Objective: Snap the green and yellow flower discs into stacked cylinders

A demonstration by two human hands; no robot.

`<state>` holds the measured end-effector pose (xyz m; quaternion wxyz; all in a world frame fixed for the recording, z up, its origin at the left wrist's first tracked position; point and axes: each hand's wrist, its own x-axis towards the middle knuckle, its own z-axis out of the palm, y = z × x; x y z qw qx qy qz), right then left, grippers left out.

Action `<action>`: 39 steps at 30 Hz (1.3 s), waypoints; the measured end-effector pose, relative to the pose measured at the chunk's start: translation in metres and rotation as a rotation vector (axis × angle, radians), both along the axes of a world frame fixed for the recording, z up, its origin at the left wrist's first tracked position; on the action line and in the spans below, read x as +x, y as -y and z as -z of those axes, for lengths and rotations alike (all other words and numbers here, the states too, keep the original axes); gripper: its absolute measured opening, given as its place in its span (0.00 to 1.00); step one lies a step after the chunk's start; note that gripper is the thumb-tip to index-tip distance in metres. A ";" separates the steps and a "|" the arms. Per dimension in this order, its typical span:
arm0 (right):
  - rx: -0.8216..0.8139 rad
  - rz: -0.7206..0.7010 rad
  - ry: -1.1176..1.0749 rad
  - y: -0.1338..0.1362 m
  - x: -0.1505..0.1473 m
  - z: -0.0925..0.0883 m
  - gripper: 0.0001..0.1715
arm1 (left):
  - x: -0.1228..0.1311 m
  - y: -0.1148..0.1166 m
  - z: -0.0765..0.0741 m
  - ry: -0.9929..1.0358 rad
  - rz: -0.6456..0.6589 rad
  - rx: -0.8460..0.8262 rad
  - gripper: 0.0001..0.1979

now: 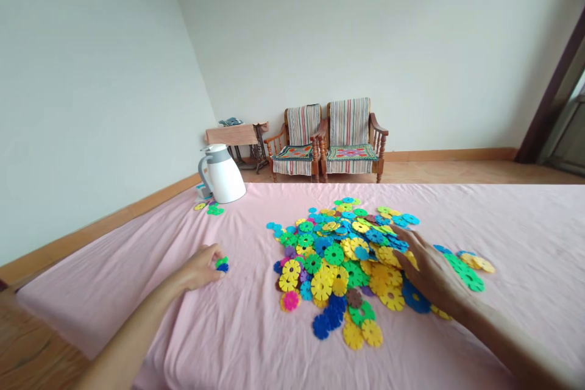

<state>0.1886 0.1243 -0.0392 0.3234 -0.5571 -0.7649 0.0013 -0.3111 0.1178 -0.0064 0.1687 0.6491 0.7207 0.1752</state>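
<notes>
My left hand (pixel 203 266) rests low over the cloth at the left, its fingers curled round two small snowflake discs, one green (pixel 222 261) and one blue (pixel 223 267). My right hand (pixel 427 265) lies over the right side of a heap of slotted plastic snowflake discs (pixel 334 254), fingers stretched out and apart. The discs are yellow, green, blue, purple, brown and pink, overlapping one another. Some discs under my right fingers are hidden. A short row of green discs (pixel 464 271) lies just beyond that hand, to the right.
A pink cloth (pixel 256 341) covers the wide surface. At its far left corner stands a white and grey jug (pixel 227 177), with a few green discs (pixel 215 209) in front of it. Two wooden armchairs (pixel 350 128) and a small table (pixel 232 134) stand by the wall.
</notes>
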 end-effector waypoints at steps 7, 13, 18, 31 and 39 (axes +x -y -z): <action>-0.011 0.003 -0.019 0.000 0.005 0.003 0.27 | -0.001 -0.007 -0.002 0.102 -0.018 -0.113 0.18; -0.019 0.005 -0.032 -0.001 0.003 0.002 0.26 | 0.001 -0.007 -0.004 0.151 0.090 -0.180 0.12; 0.019 -0.018 -0.073 0.000 0.000 0.002 0.26 | 0.047 -0.013 -0.020 0.262 0.228 -0.196 0.12; -0.218 0.094 -0.331 0.036 0.020 -0.003 0.13 | 0.138 0.010 -0.014 0.030 0.502 0.029 0.42; -0.540 0.146 -0.717 0.055 0.033 0.002 0.21 | 0.163 0.007 0.004 -0.021 0.490 0.118 0.40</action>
